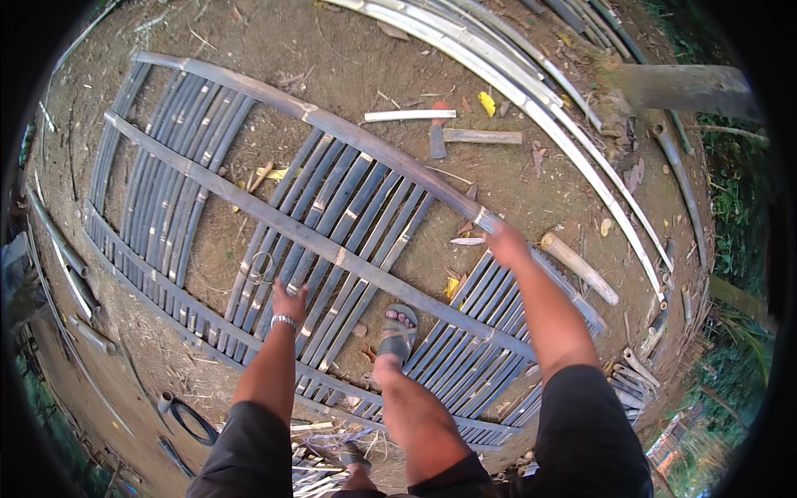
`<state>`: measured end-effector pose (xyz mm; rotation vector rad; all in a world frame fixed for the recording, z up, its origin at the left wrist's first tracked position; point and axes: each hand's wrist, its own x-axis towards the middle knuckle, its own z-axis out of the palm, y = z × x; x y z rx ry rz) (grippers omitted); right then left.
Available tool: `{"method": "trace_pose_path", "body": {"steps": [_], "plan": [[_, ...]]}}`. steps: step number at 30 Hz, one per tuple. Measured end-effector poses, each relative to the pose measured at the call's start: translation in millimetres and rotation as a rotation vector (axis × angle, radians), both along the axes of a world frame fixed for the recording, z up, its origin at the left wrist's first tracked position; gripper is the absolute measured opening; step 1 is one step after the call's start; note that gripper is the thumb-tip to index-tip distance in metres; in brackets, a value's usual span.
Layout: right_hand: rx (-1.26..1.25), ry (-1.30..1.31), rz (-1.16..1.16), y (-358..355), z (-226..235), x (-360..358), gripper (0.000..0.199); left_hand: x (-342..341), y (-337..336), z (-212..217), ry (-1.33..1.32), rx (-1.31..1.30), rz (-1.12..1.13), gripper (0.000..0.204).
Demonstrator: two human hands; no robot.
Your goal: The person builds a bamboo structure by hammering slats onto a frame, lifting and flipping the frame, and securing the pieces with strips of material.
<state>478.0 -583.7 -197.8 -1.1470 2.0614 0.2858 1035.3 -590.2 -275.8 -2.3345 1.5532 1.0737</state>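
Note:
A large panel of dark bamboo slats [332,207] lies on the dirt, crossed by long bamboo rails. My right hand [506,246] is wrapped round the far bamboo rail [398,162], towards its right end. Over the middle slats is my left hand [289,304], its thumb and fingers apart and a metal band on the wrist. Just beyond its fingertips shows a thin wire coil [262,266]; whether they touch it I cannot tell. My sandalled foot [398,330] stands in a gap between groups of slats.
A hatchet [479,136] and a pale split bamboo strip [409,114] lie beyond the far rail. Long pale bamboo strips [531,108] curve across the upper right. A short bamboo piece [579,267] rests beside my right hand. Bamboo lengths [62,241] and a black coil [193,425] lie left.

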Motion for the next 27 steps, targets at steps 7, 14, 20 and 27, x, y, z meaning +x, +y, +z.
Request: {"method": "trace_pose_path", "body": {"steps": [7,14,20,27], "plan": [[-0.177,0.343,0.235,-190.7,-41.2,-7.0,0.040,-81.9,-40.2,-27.5,-0.305,0.257,0.156,0.141],[-0.218,0.587,0.259,-229.2,-99.5,-19.4,0.035,-86.1,-31.8,-37.4,-0.335,0.125,0.113,0.146],[-0.207,0.523,0.371,-230.3,-86.8,-16.3,0.042,-85.9,-32.4,-30.1,-0.354,0.159,0.108,0.146],[-0.566,0.129,0.173,-258.9,-86.2,11.7,0.043,-87.5,-33.6,-30.1,-0.341,0.146,0.112,0.145]]}}
